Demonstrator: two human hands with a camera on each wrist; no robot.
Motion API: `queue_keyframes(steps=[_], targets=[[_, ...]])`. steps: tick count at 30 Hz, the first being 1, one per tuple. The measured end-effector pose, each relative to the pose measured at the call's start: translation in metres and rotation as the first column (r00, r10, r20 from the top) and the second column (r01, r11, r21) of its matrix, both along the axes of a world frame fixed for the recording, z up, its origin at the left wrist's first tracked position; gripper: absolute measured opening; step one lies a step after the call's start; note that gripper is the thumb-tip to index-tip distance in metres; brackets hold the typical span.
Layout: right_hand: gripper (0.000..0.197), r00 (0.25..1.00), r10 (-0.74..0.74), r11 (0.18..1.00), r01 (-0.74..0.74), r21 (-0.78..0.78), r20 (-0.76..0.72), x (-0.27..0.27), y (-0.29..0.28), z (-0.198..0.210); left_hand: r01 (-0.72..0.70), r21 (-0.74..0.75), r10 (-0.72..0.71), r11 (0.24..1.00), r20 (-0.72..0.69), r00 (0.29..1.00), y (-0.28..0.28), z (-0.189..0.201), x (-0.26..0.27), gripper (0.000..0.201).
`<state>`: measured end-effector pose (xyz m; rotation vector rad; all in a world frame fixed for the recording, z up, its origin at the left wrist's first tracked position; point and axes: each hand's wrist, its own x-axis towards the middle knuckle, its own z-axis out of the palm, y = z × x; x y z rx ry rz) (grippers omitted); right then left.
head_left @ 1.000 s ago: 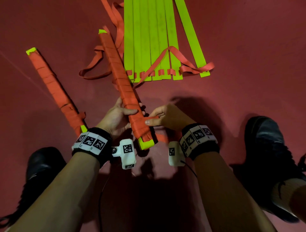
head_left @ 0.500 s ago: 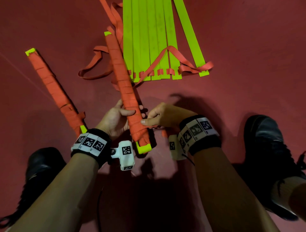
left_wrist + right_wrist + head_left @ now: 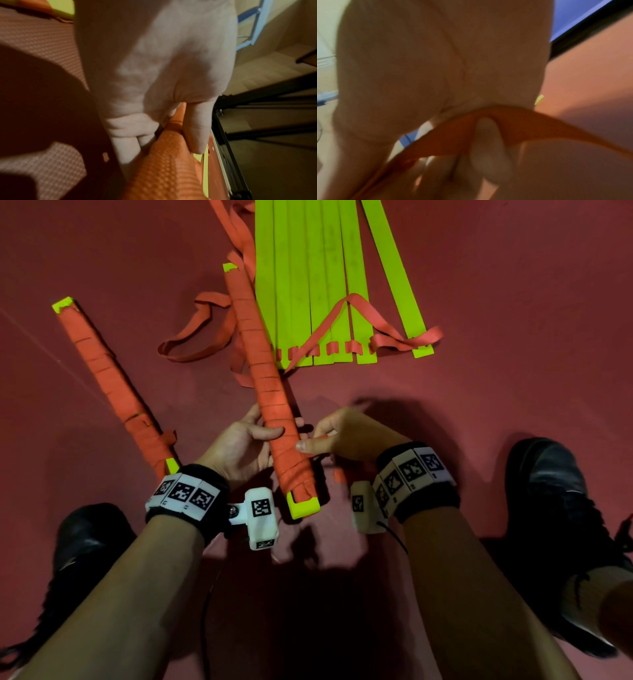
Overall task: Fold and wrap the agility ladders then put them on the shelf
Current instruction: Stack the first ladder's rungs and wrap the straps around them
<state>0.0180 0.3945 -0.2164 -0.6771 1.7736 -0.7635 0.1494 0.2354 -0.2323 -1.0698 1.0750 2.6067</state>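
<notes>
A ladder bundle (image 3: 270, 402), lime rungs bound in orange strap, tilts up over the red floor. My left hand (image 3: 246, 440) grips its lower part, thumb across the top; the left wrist view shows the fingers curled around the bundle (image 3: 164, 162). My right hand (image 3: 337, 436) presses its thumb on the wrapping and pinches the loose orange strap (image 3: 489, 120). A second wrapped bundle (image 3: 113, 385) lies on the floor to the left. An unwrapped ladder (image 3: 325, 278) with flat lime rungs and slack orange straps lies ahead.
My black shoes stand at the lower left (image 3: 85, 542) and lower right (image 3: 555, 508). Loose orange strap loops (image 3: 198, 337) trail on the red floor (image 3: 513, 302) between the bundles. A dark metal shelf frame (image 3: 226, 155) shows in the left wrist view.
The held bundle has swung a little to the right and stands steeper. My right hand has drawn closer in, with its wrist turned, working the strap end at the bundle's lower part.
</notes>
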Motion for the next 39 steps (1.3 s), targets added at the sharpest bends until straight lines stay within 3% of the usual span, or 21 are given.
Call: queue_keyframes(steps=[4, 7, 9, 12, 13, 15, 18, 20, 23, 29, 36, 39], targets=[[0.037, 0.985, -0.066, 0.997, 0.058, 0.051, 0.158, 0.011, -0.001, -0.001, 0.029, -0.061, -0.026, 0.998, 0.048, 0.999, 0.003, 0.002, -0.004, 0.040], [0.036, 0.992, -0.090, 0.994, 0.084, 0.065, 0.091, 0.010, -0.002, -0.001, 0.149, -0.263, -0.097, 0.953, 0.199, 0.975, 0.010, 0.006, -0.007, 0.030], [0.034, 0.997, -0.068, 0.995, 0.065, 0.076, 0.040, 0.006, -0.002, 0.002, 0.251, -0.455, -0.100, 0.854, 0.331, 0.938, 0.011, 0.008, -0.010, 0.047], [0.034, 0.999, -0.046, 0.998, 0.044, 0.054, 0.027, 0.002, -0.003, 0.007, 0.315, -0.749, 0.036, 0.583, 0.411, 0.911, 0.009, 0.009, -0.016, 0.091], [0.037, 0.999, -0.040, 0.998, 0.038, 0.040, 0.032, 0.002, -0.004, 0.008, 0.337, -0.782, 0.039, 0.525, 0.418, 0.908, 0.008, 0.011, -0.019, 0.093], [0.038, 0.999, -0.005, 1.000, 0.005, 0.009, 0.036, 0.001, -0.007, 0.009, 0.397, -0.778, 0.019, 0.487, 0.464, 0.886, 0.007, 0.016, -0.025, 0.073], [0.032, 0.998, 0.013, 1.000, -0.012, -0.018, 0.054, 0.002, -0.007, 0.010, 0.413, -0.702, -0.019, 0.580, 0.495, 0.869, 0.005, 0.020, -0.030, 0.049], [0.026, 0.997, 0.000, 1.000, 0.002, -0.024, 0.072, 0.003, -0.005, 0.009, 0.421, -0.632, -0.067, 0.651, 0.504, 0.861, 0.006, 0.023, -0.030, 0.048], [0.016, 0.992, 0.008, 1.000, -0.005, -0.022, 0.123, 0.005, 0.000, 0.002, 0.441, -0.567, -0.130, 0.696, 0.503, 0.854, 0.004, 0.022, -0.024, 0.049], [0.016, 0.989, -0.020, 0.999, 0.027, -0.045, 0.146, 0.009, 0.002, -0.002, 0.398, -0.458, -0.208, 0.795, 0.411, 0.888, -0.004, 0.016, -0.013, 0.043], [0.018, 0.999, -0.039, 0.988, 0.036, -0.149, -0.015, 0.009, -0.008, -0.002, 0.413, -0.445, -0.244, 0.795, 0.388, 0.889, -0.004, 0.014, -0.011, 0.024], [0.017, 0.999, -0.032, 0.987, 0.033, -0.155, 0.009, 0.009, -0.008, -0.006, 0.397, -0.429, -0.241, 0.811, 0.373, 0.896, -0.002, 0.015, -0.010, 0.026]])
